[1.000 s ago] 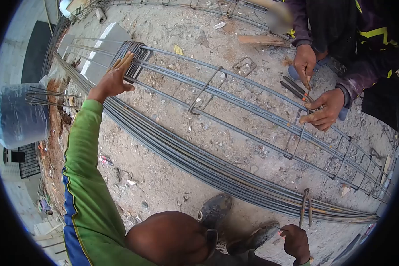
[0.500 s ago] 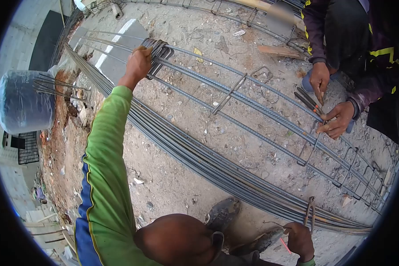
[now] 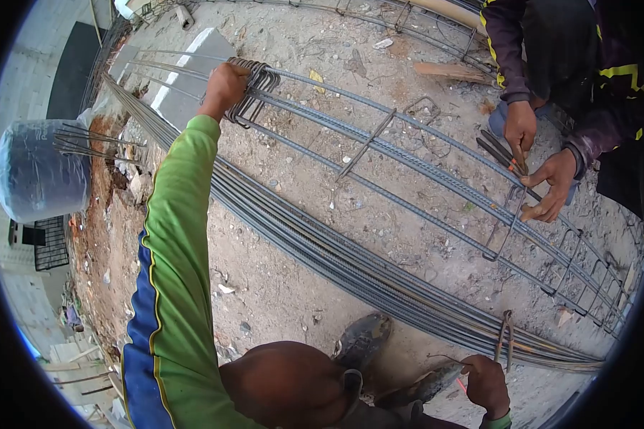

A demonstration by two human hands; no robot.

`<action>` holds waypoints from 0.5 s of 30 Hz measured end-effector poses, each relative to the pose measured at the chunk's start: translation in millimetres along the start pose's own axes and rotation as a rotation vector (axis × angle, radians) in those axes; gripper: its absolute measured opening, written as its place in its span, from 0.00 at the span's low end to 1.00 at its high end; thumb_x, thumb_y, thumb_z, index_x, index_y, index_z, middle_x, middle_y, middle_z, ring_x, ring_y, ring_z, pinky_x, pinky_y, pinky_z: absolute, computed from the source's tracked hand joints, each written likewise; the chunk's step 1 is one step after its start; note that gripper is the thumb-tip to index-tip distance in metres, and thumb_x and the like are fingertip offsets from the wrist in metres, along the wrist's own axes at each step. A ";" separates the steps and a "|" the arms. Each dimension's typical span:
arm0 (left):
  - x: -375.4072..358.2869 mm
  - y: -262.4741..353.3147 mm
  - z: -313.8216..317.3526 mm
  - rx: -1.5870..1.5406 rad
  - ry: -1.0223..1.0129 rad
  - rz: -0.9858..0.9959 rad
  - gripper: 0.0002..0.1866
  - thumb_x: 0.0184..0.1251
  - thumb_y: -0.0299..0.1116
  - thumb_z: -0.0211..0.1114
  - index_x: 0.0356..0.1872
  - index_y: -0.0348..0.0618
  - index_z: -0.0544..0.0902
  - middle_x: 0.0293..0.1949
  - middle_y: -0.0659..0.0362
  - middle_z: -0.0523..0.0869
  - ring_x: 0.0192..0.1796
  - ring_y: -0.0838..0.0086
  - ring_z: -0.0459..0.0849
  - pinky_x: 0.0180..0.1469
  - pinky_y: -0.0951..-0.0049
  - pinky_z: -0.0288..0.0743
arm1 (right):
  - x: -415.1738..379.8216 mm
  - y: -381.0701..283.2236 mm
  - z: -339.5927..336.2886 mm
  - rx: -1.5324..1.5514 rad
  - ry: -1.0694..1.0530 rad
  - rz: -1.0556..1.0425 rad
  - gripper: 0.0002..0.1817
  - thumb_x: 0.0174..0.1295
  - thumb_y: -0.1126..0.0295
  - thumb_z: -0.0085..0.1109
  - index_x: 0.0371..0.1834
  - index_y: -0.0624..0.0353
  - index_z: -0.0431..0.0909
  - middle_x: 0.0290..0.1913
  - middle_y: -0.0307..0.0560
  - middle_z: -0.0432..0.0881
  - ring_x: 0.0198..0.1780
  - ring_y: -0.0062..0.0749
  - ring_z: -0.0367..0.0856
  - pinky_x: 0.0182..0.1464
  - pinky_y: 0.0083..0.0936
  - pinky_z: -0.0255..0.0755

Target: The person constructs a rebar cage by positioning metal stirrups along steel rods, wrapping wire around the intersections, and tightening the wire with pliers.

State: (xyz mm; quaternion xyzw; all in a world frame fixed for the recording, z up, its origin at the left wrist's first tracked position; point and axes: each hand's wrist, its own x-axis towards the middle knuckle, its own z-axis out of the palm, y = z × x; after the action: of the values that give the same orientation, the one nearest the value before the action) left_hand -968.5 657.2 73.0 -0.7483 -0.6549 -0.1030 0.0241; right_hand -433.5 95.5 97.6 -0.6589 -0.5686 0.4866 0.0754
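Observation:
My left hand (image 3: pixel 225 87), at the end of a green sleeve, is closed on a bunch of bent steel stirrups (image 3: pixel 254 96) around the long ribbed bars (image 3: pixel 322 121). Low on the right, my right hand (image 3: pixel 486 386) pinches a thin wire (image 3: pixel 447 357). Pincers (image 3: pixel 506 336) stand beside that hand, over the bundle of loose rods (image 3: pixel 300 232); whether its palm holds their handles is unclear. One separate stirrup (image 3: pixel 367 145) crosses the bars at a slant, near the middle.
A co-worker's hands (image 3: pixel 537 168) work at the bars on the right, beside orange-handled pliers (image 3: pixel 499 154). A grey slab (image 3: pixel 193 82) lies under the bars' far left end. A plastic-wrapped cylinder (image 3: pixel 43 170), a wood piece (image 3: pixel 452 72) and a head at the bottom are also visible.
My left hand has shifted slightly up and right on the stirrups. The middle stirrup has tilted a little. My right hand is nearly unmoved. The co-worker's fingers have moved slightly right.

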 end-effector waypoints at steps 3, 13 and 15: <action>-18.3 11.1 -1.1 -0.108 0.028 -0.104 0.13 0.63 0.34 0.66 0.45 0.45 0.93 0.41 0.43 0.91 0.46 0.49 0.91 0.55 0.57 0.82 | 1.4 3.4 -2.8 -0.005 0.034 -0.056 0.12 0.60 0.83 0.51 0.43 0.64 0.81 0.34 0.55 0.87 0.37 0.52 0.88 0.40 0.41 0.80; -36.2 51.4 -0.5 0.384 -0.152 0.435 0.35 0.67 0.32 0.56 0.79 0.59 0.69 0.83 0.58 0.62 0.81 0.54 0.64 0.80 0.48 0.56 | -6.3 8.0 0.4 0.037 0.048 0.036 0.13 0.57 0.85 0.51 0.44 0.64 0.81 0.34 0.57 0.86 0.37 0.54 0.88 0.41 0.43 0.80; -34.7 50.0 -10.2 0.413 -0.234 0.352 0.39 0.65 0.31 0.54 0.81 0.61 0.64 0.83 0.59 0.61 0.82 0.54 0.60 0.82 0.46 0.52 | -1.7 9.5 -0.2 0.022 0.050 0.012 0.13 0.57 0.85 0.51 0.44 0.64 0.81 0.34 0.57 0.86 0.37 0.54 0.88 0.41 0.43 0.80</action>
State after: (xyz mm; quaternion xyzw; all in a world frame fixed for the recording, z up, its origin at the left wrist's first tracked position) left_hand -924.8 614.5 81.4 -0.8364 -0.5205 0.1249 0.1176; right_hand -426.8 90.9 92.4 -0.6735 -0.5571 0.4767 0.0941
